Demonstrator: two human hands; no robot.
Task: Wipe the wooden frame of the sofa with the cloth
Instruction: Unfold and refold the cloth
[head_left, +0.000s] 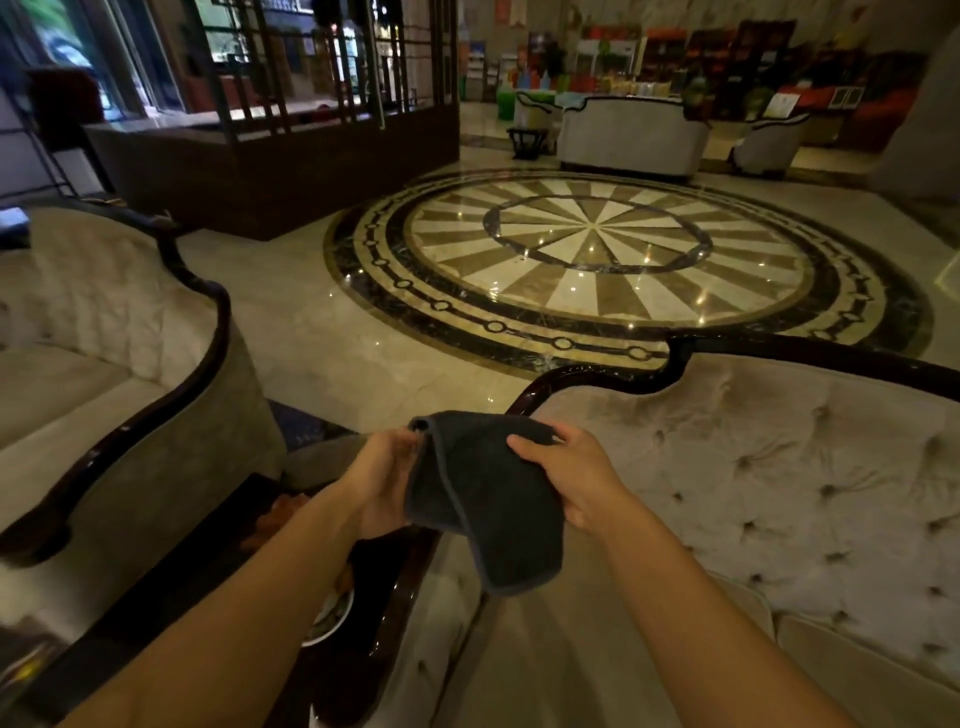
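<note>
A dark grey cloth (493, 499) is gripped by the left hand (382, 483) at its folded edge and by the right hand (574, 475) at the opposite side, and is held in the air above the tufted beige sofa (779, 493). The dark wooden frame (597, 375) curves just beyond the cloth.

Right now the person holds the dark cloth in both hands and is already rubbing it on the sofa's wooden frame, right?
Not quite. In the head view, both the left hand and right hand hold the dark cloth, but in the air, short of the wooden frame.
</note>
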